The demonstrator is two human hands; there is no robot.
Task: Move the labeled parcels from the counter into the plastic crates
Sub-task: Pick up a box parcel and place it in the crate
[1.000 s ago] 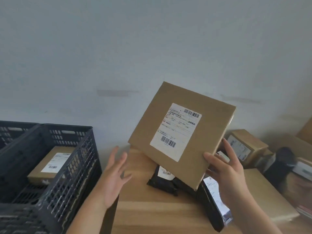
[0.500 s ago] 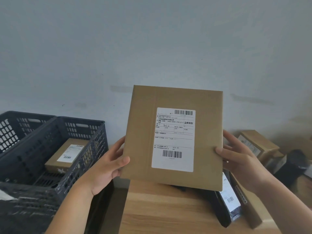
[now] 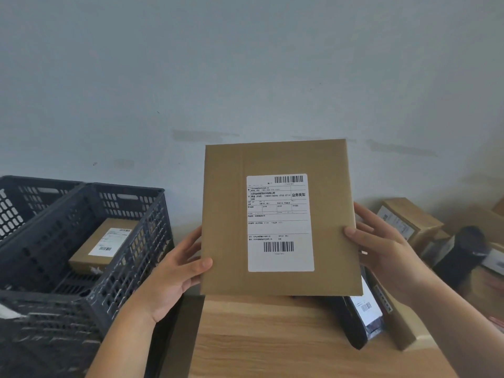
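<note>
Off to the left of the left hand stand two dark grey perforated plastic crates side by side. The nearer one holds a small brown cardboard box with a white label lying flat on its bottom. The left hand grips the left edge of a flat square brown cardboard parcel, thumb over the front face and fingers curled behind. The parcel is held upright between both hands, above the light wooden counter, with its white shipping label and barcodes facing the person. The right hand grips the parcel's right edge the same way, thumb on the front. Below the right hand a black plastic mailer bag with a white label lies on the counter, just beside a low brown box. Further right of that hand sit another labeled brown cardboard box and a dark rounded object, too blurred to identify.
</note>
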